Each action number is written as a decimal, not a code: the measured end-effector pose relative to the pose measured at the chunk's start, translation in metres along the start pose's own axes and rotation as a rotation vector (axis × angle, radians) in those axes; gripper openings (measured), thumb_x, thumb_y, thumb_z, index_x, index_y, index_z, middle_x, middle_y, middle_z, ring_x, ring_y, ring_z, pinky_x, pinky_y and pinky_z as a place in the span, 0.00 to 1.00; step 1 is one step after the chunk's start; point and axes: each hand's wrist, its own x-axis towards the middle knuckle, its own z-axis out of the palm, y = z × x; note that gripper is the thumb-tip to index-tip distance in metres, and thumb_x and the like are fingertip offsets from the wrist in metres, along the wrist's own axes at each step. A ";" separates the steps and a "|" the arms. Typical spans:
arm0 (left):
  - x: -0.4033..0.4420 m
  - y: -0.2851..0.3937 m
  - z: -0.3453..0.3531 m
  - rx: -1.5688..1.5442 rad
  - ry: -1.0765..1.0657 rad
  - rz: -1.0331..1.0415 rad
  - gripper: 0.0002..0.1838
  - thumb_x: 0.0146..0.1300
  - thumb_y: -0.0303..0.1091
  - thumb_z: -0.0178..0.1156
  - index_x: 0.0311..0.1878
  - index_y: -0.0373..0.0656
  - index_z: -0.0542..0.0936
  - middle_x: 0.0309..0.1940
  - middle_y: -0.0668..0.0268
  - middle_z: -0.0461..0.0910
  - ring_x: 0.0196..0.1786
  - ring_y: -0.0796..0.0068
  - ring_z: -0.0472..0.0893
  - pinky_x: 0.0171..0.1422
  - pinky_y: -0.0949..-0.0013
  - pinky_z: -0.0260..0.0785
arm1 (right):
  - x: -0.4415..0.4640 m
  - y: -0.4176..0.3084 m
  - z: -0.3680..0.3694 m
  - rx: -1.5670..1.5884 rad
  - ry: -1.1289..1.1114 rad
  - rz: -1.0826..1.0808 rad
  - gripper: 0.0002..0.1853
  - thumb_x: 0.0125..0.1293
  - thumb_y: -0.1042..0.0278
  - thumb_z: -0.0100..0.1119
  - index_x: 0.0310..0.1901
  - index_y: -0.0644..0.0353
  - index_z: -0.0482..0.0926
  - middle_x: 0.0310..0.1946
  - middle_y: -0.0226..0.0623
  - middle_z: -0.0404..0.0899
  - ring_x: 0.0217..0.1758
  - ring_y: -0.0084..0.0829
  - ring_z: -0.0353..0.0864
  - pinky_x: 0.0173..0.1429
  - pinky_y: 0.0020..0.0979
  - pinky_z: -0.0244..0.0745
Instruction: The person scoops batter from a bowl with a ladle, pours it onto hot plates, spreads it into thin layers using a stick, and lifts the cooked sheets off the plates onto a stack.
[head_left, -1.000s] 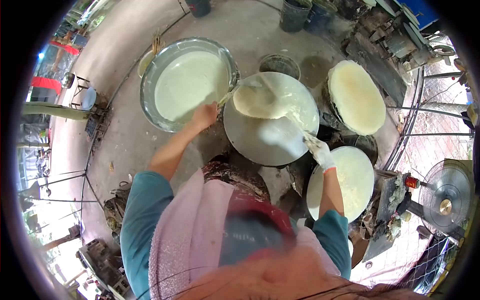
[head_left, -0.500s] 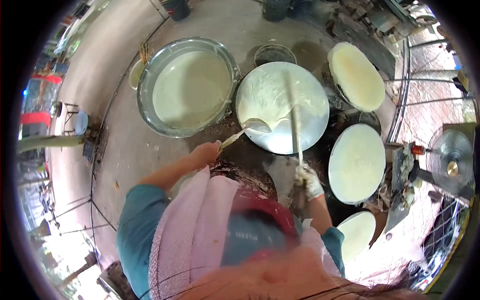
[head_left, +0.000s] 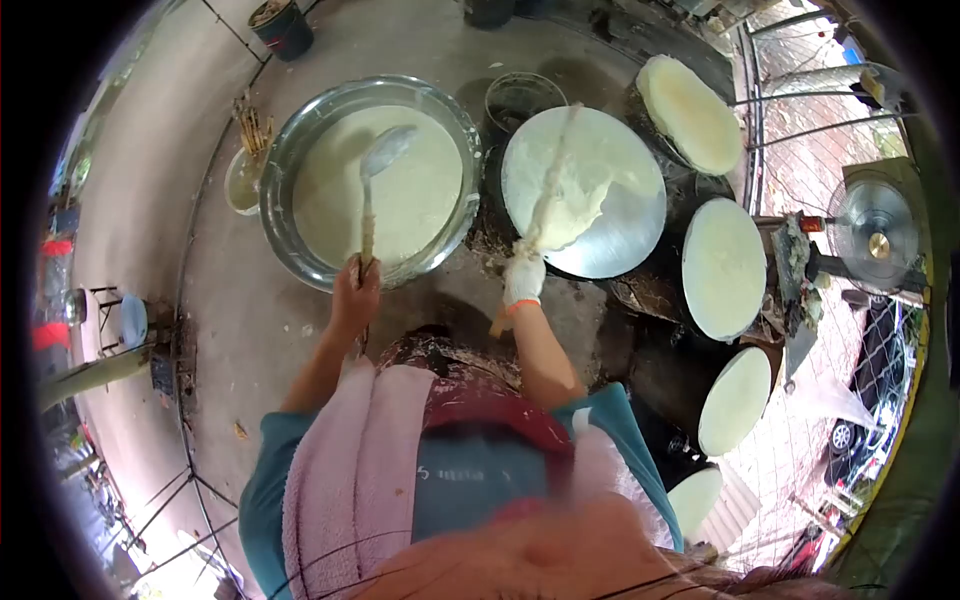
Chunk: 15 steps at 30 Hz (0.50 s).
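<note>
Bare left hand (head_left: 356, 290) fisted round metal ladle (head_left: 387, 153), white-gloved right hand (head_left: 524, 277) round wooden stick (head_left: 551, 185), cream batter (head_left: 580, 212) covering round silver griddle (head_left: 628, 232) bar its lower-right edge.

Metal ladle (head_left: 367, 218) overhangs batter (head_left: 425, 190) — long stick (head_left: 551, 190) crosses griddle (head_left: 640, 215).

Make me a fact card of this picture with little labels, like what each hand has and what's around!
Left hand: bare, gripping a ladle by its handle
Ladle bowl: over or in the pale batter of a metal basin; can't tell which
Right hand: in a white glove, gripping a wooden stick
Wooden stick: reaching across a round griddle
Griddle: partly covered in batter, some metal bare
Far right: an electric fan
</note>
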 end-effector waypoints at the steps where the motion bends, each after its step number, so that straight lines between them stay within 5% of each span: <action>1: -0.006 -0.007 -0.002 -0.136 0.009 -0.105 0.07 0.69 0.30 0.53 0.35 0.39 0.72 0.20 0.74 0.67 0.25 0.87 0.66 0.26 0.76 0.59 | 0.011 0.012 -0.016 -0.066 0.113 -0.126 0.17 0.71 0.59 0.51 0.49 0.67 0.76 0.28 0.33 0.75 0.29 0.26 0.72 0.34 0.28 0.67; 3: -0.017 -0.018 -0.005 -0.402 0.031 -0.314 0.06 0.68 0.28 0.54 0.34 0.39 0.72 0.20 0.74 0.68 0.24 0.86 0.65 0.26 0.75 0.59 | 0.014 0.015 -0.050 -0.193 0.284 -0.170 0.15 0.71 0.58 0.50 0.46 0.64 0.76 0.20 0.28 0.71 0.21 0.20 0.67 0.25 0.25 0.62; 5: -0.024 -0.024 -0.010 -0.326 0.013 -0.320 0.05 0.68 0.28 0.53 0.35 0.38 0.73 0.21 0.74 0.69 0.24 0.86 0.67 0.27 0.75 0.60 | -0.029 -0.037 -0.048 0.032 0.258 -0.059 0.14 0.72 0.58 0.49 0.39 0.61 0.75 0.19 0.28 0.73 0.15 0.23 0.68 0.19 0.29 0.62; 7: -0.030 -0.031 -0.005 -0.259 0.036 -0.290 0.05 0.68 0.29 0.53 0.36 0.38 0.73 0.21 0.73 0.70 0.24 0.85 0.67 0.27 0.75 0.60 | -0.051 -0.052 -0.042 -0.094 0.220 -0.119 0.14 0.73 0.57 0.47 0.37 0.59 0.74 0.19 0.28 0.72 0.14 0.24 0.67 0.18 0.29 0.62; 8: -0.032 -0.036 -0.001 -0.263 0.043 -0.274 0.05 0.68 0.29 0.53 0.36 0.38 0.73 0.21 0.73 0.70 0.24 0.85 0.67 0.27 0.75 0.60 | -0.044 -0.034 -0.048 -0.165 0.115 -0.098 0.15 0.73 0.55 0.46 0.37 0.58 0.74 0.19 0.28 0.71 0.16 0.21 0.68 0.20 0.27 0.63; 9: -0.033 -0.042 0.004 -0.264 0.052 -0.255 0.06 0.68 0.30 0.53 0.36 0.38 0.73 0.21 0.72 0.71 0.24 0.85 0.67 0.27 0.75 0.60 | -0.052 -0.028 -0.051 -0.386 -0.002 -0.194 0.15 0.72 0.54 0.47 0.38 0.59 0.74 0.22 0.38 0.78 0.23 0.33 0.78 0.28 0.35 0.72; 11: -0.035 -0.044 0.012 -0.191 0.052 -0.181 0.06 0.67 0.30 0.54 0.36 0.38 0.73 0.21 0.72 0.71 0.23 0.84 0.67 0.26 0.75 0.60 | -0.044 -0.003 -0.078 -1.085 0.114 -0.477 0.15 0.70 0.55 0.48 0.42 0.60 0.73 0.31 0.53 0.82 0.36 0.52 0.82 0.41 0.47 0.75; 13: -0.037 -0.040 0.022 -0.043 0.042 -0.074 0.06 0.67 0.31 0.54 0.35 0.39 0.73 0.20 0.72 0.70 0.22 0.84 0.67 0.25 0.75 0.60 | -0.064 -0.049 -0.102 -1.057 0.180 -0.268 0.16 0.68 0.55 0.49 0.45 0.60 0.71 0.39 0.61 0.80 0.45 0.61 0.78 0.49 0.54 0.71; 15: -0.044 0.000 0.037 -0.208 0.005 -0.244 0.06 0.67 0.31 0.55 0.34 0.41 0.72 0.19 0.72 0.70 0.20 0.84 0.67 0.22 0.76 0.59 | -0.044 -0.064 -0.138 -1.086 0.258 -0.288 0.16 0.68 0.57 0.50 0.45 0.63 0.72 0.38 0.58 0.80 0.44 0.57 0.80 0.46 0.51 0.73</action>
